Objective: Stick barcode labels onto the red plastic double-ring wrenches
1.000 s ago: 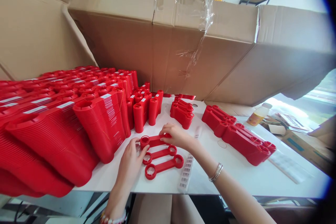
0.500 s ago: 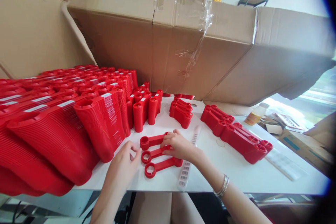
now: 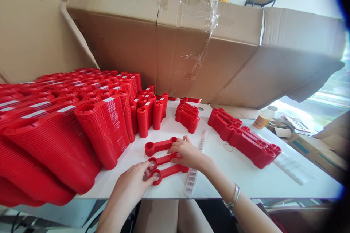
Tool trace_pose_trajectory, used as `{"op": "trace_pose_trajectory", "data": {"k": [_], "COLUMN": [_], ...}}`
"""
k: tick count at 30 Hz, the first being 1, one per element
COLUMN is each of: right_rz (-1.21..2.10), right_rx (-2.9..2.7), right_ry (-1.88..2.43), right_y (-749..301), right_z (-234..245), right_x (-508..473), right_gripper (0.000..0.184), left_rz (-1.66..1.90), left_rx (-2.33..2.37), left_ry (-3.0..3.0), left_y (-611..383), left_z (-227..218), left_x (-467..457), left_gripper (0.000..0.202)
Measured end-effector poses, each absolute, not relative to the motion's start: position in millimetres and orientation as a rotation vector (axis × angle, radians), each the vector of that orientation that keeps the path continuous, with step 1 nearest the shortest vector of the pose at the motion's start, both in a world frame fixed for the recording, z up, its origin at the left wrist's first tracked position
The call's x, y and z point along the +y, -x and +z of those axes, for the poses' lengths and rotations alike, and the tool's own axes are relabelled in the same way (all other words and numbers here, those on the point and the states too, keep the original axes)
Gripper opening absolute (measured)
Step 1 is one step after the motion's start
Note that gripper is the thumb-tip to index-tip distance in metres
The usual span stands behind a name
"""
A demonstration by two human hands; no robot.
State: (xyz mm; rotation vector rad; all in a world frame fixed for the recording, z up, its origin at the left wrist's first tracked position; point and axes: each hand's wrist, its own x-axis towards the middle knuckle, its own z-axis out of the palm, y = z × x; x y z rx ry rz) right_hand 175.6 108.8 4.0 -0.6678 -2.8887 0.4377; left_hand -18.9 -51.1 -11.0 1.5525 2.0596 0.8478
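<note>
While apart, the left hand (image 3: 132, 182) touches the nearest red plastic bar (image 3: 171, 170), the right hand (image 3: 186, 153) the middle bar (image 3: 164, 159); any grip is unclear.

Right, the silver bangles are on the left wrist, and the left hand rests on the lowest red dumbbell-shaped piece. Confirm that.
Wrong wrist: the head view shows the silver bangles on the right wrist, not the left. The rest stands: the left hand rests on the lowest red dumbbell-shaped piece.
</note>
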Motion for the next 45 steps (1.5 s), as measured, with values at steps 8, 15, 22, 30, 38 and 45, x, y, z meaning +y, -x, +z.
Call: {"op": "trace_pose_trajectory", "data": {"k": [8, 15, 22, 30, 38, 45], "right_rz": [0.413, 0.405, 0.374, 0.368, 0.438, 0.432], "right_rx": [-2.866, -2.768, -2.852, -2.975, -3.003, -3.039], "right_ry": [0.697, 0.673, 0.626, 0.682, 0.733, 0.687], "right_y": [-177.1, -177.6, -149.8, -126.1, -126.6, -128.6], "right_z": [-3.1, 18.4, 22.3, 12.9, 12.6, 11.4], "right_x": [114.6, 112.7, 134.4, 160.7, 177.2, 181.3], "right_gripper": [0.005, 0.013, 0.028, 0.018, 0.010, 0.017], "left_rz": [0.648, 0.789, 1.102, 1.234, 1.232, 1.242], "left_rx": [2.047, 2.130, 2.199, 2.101, 2.071, 2.054], "left_ry": [-1.528, -1.495, -1.479, -1.417, -1.374, -1.365], "left_y": [16.6, 26.3, 31.0, 35.7, 34.6, 34.4], "left_z": [-1.0, -11.4, -40.2, -49.8, -47.6, -45.3], "left_x": [-52.9, -47.4, -22.4, -17.6, -16.6, -16.9], "left_gripper": [0.013, 0.021, 0.036, 0.034, 0.037, 0.037]}}
